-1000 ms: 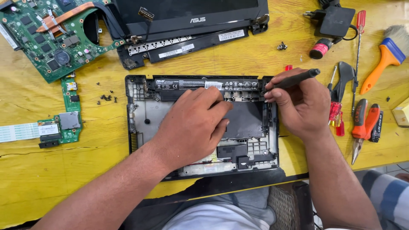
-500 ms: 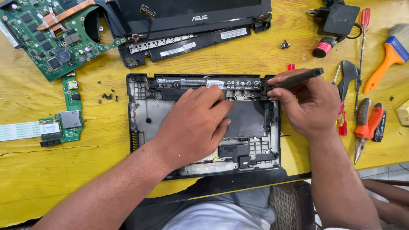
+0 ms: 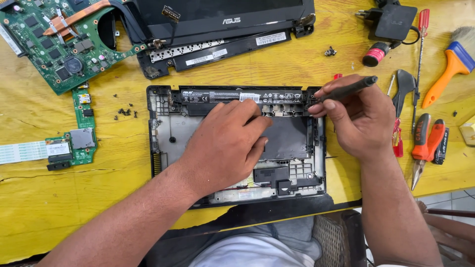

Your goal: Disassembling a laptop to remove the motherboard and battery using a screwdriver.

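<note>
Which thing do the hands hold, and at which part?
The right hand holds a dark screwdriver by its handle. The left hand only presses on the laptop base, gripping nothing.

You are looking at one open laptop base [image 3: 168, 128], one lid panel [image 3: 217, 15] at the table's far edge, two green circuit boards [image 3: 59, 44] [image 3: 79, 141] toward the left edge, one paintbrush [image 3: 448, 62], one charger [image 3: 393, 22], two screwdrivers [image 3: 419, 54] [image 3: 349, 89] and two pliers [image 3: 426, 148] [image 3: 402, 99] along the right edge.
</note>
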